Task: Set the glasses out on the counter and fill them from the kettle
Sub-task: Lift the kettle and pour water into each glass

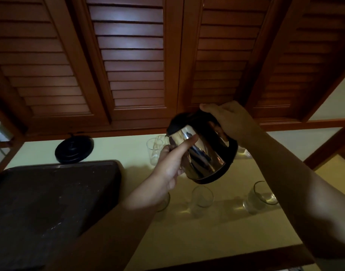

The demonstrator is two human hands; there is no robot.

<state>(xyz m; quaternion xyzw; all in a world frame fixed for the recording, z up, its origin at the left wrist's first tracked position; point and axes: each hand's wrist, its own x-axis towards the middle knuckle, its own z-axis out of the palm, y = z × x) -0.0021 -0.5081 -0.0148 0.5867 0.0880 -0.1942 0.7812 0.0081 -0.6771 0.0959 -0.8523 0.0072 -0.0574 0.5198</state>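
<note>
Right hand (229,122) wrapped round the black handle of the electric kettle (202,149), holding it up off the desk (216,231), tipped spout-first toward the back. Left hand (172,163) gripping the tall glass (155,151) just under that spout, forefinger stretched out flat against the steel body. Risky, that: if it's hot, probably a flinch and a slosh. Can't spot any water coming out yet, too dim.

Another tall glass just behind the held one, mostly hidden. Nearer the front edge, a row of three short glasses: one (164,201) half under the left wrist, the middle one (203,197) right below the kettle's base, the third (262,194) beside the right forearm. Easy to clip any of them when lowering the kettle or pulling an arm back. Also hard to judge the fill level in clear glass in this light, so overflow seems likely.

Kettle base (73,148) well off to the left, behind a dark tray (50,202).
</note>
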